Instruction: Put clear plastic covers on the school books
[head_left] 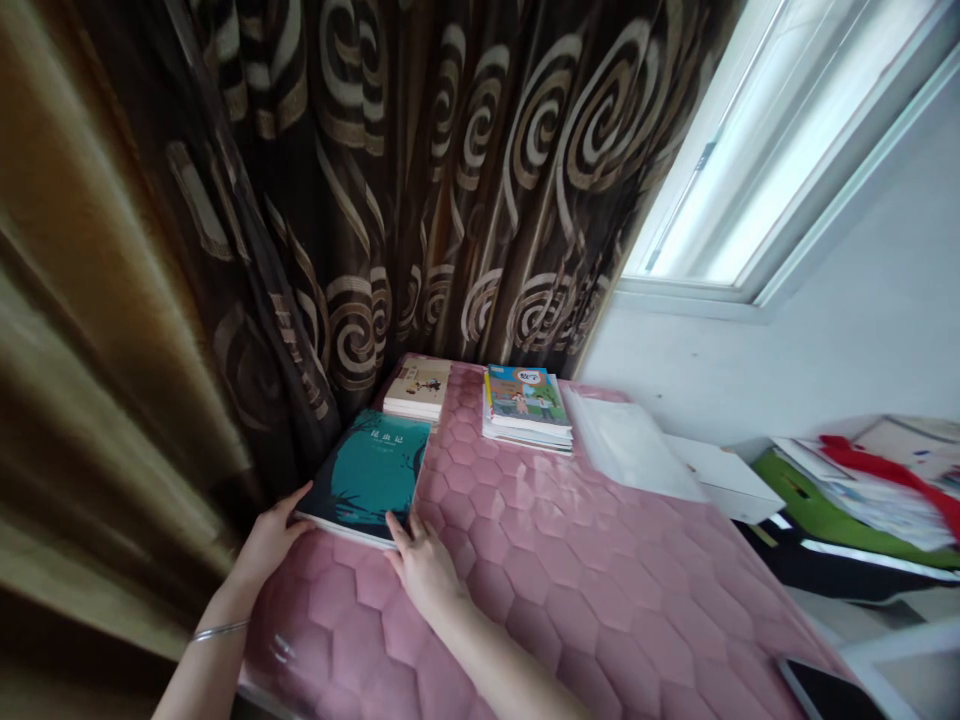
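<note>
A teal and dark book (pixel 365 475) lies flat on a pink quilted table cover (pixel 570 580), near the left edge. My left hand (pixel 264 545) touches the book's near left corner, fingers curled against its edge. My right hand (pixel 424 565) rests on the cover at the book's near right corner, fingers pressed to its edge. A thin bracelet circles my left wrist. Neither hand has lifted the book.
Beyond the teal book sit a beige stack of books (pixel 418 390) and a stack topped by a colourful book (pixel 526 405). A clear plastic sleeve (pixel 630 445) lies to the right. A brown swirl curtain (pixel 420 180) hangs behind. A dark phone (pixel 829 692) lies at bottom right.
</note>
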